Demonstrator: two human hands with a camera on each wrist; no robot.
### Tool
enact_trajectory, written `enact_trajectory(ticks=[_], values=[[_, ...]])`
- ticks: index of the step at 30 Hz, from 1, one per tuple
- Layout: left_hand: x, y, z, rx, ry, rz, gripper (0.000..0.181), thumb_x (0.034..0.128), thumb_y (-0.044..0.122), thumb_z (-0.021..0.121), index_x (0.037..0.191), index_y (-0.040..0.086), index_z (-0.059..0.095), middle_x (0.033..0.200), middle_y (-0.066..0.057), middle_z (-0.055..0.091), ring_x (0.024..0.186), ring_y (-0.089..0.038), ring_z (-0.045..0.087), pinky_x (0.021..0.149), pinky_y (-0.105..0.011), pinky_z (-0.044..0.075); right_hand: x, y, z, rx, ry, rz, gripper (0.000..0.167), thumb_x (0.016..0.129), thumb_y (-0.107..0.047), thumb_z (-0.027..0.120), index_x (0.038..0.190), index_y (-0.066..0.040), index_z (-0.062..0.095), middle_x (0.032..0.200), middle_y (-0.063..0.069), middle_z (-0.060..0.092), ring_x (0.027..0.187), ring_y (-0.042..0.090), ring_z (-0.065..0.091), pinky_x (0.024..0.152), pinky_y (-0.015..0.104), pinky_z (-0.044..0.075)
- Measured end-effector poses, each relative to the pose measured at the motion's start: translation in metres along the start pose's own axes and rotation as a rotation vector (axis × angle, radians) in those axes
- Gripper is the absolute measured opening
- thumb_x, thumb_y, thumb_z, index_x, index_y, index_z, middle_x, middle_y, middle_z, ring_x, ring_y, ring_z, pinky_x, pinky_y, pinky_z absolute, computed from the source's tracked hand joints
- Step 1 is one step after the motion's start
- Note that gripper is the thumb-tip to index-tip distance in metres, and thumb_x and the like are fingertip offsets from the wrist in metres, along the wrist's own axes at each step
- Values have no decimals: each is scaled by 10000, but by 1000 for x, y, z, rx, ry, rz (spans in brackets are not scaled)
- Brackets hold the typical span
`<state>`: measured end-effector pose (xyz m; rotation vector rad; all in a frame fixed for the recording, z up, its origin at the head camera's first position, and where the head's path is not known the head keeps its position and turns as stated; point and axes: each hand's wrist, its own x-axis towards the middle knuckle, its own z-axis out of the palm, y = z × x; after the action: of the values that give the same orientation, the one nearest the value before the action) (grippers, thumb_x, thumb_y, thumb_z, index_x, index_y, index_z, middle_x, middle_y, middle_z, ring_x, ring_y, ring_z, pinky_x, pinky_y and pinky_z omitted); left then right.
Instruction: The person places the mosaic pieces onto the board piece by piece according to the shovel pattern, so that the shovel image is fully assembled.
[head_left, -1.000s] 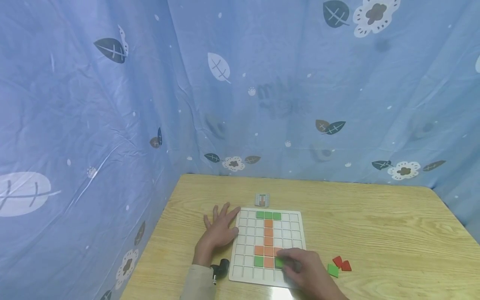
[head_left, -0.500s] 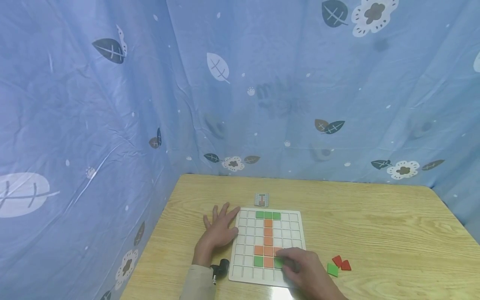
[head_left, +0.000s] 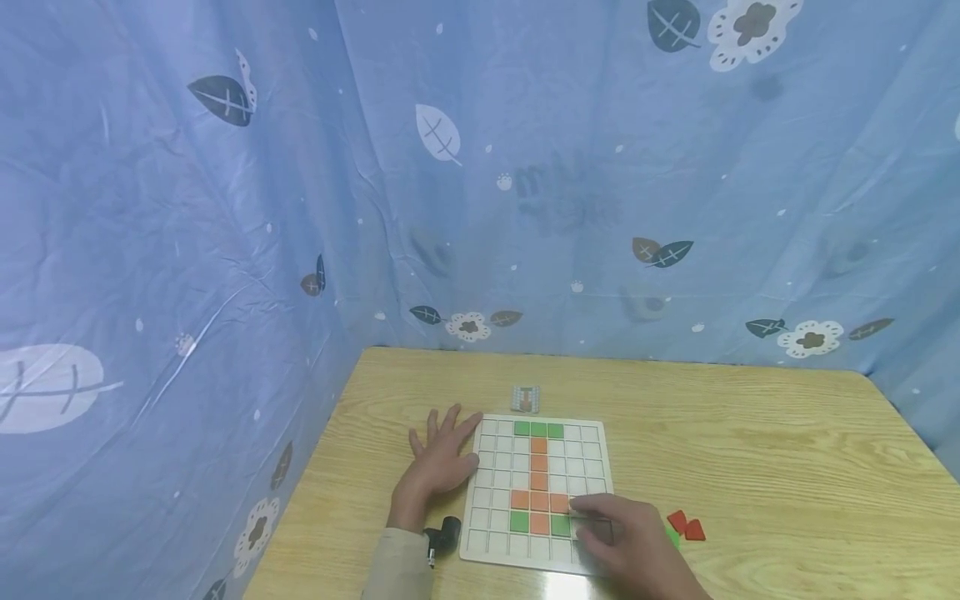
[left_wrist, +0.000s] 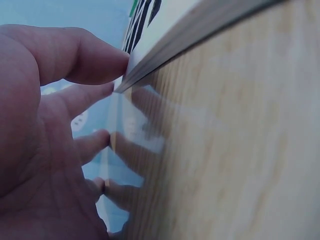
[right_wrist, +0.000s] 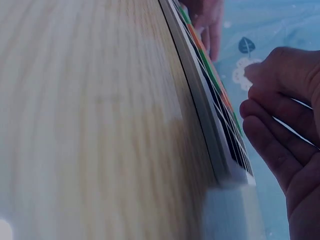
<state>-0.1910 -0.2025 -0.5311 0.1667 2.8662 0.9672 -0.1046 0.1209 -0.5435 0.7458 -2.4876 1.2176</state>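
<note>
A white gridded board (head_left: 491, 542) lies on the table, with green and orange square tiles forming a figure in its cells. My left hand (head_left: 442, 458) rests at the board's left side, fingers spread; in the left wrist view its thumb (left_wrist: 100, 62) touches the board's edge. Over the lower right of the board is my right hand (head_left: 630, 529), just right of a green tile (head_left: 560, 525) and an orange tile (head_left: 558, 503) set in the grid. Its fingers (right_wrist: 272, 140) are loosely bent, and nothing shows between them in the right wrist view.
Two red pieces (head_left: 694, 530) lie on the table right of the board. A loose green tile (head_left: 672, 537) beside them is partly hidden by my right hand. Behind the board lies a small pattern card (head_left: 526, 399). A blue printed curtain (head_left: 570, 250) hangs behind the table (head_left: 787, 450).
My right hand has let go of the lower right green tile and shifted right, uncovering that tile and the orange one above it. The left hand has stayed in place.
</note>
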Motion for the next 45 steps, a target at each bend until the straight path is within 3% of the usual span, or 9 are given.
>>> enact_trajectory(ticks=[7, 14, 21, 28, 35, 45], values=[[1, 0, 1, -6, 2, 1, 767, 893, 181, 590, 1654, 222, 509, 1820, -178, 231, 1681, -553, -3, 1228, -860, -128, -15, 10, -18, -5, 14, 45, 395, 774, -53, 956, 1112, -229, 850, 1079, -145, 828, 1012, -3, 748, 927, 14, 492], [1, 0, 1, -4, 3, 3, 771, 891, 183, 591, 1656, 225, 506, 1819, -179, 233, 1681, -552, -1, 1226, -861, -134, -38, 24, -38, -24, 113, 27, 486, 675, 12, 985, 1092, -198, 852, 1018, -106, 843, 981, -76, 745, 892, 4, 491], [-1, 1, 0, -11, 6, 1, 768, 891, 177, 589, 1654, 208, 507, 1817, -187, 235, 1679, -559, 2, 1228, -862, -127, -54, 29, -65, 15, 111, 275, 390, 756, -37, 972, 1105, -159, 849, 1039, -63, 853, 981, -91, 740, 840, 35, 544], [-1, 0, 1, -11, 5, 2, 770, 891, 183, 589, 1656, 217, 506, 1817, -185, 237, 1681, -554, -3, 1228, -860, -129, -63, 37, -85, -43, 128, 301, 401, 758, -44, 975, 1123, -147, 843, 1051, -26, 857, 929, -45, 773, 784, 80, 587], [-2, 1, 0, -16, 6, -1, 765, 893, 179, 596, 1653, 216, 511, 1815, -187, 240, 1682, -551, -3, 1232, -856, -128, -69, 46, -92, -140, 127, 342, 384, 753, -120, 994, 1099, -209, 852, 1011, -120, 845, 919, -109, 736, 751, 33, 540], [-2, 2, 0, -20, 9, -3, 754, 898, 171, 592, 1648, 207, 518, 1812, -194, 245, 1681, -556, 3, 1231, -857, -128, -69, 51, -92, -91, 46, 387, 341, 806, -159, 968, 1123, -174, 844, 1031, -109, 846, 944, -110, 725, 766, 44, 543]])
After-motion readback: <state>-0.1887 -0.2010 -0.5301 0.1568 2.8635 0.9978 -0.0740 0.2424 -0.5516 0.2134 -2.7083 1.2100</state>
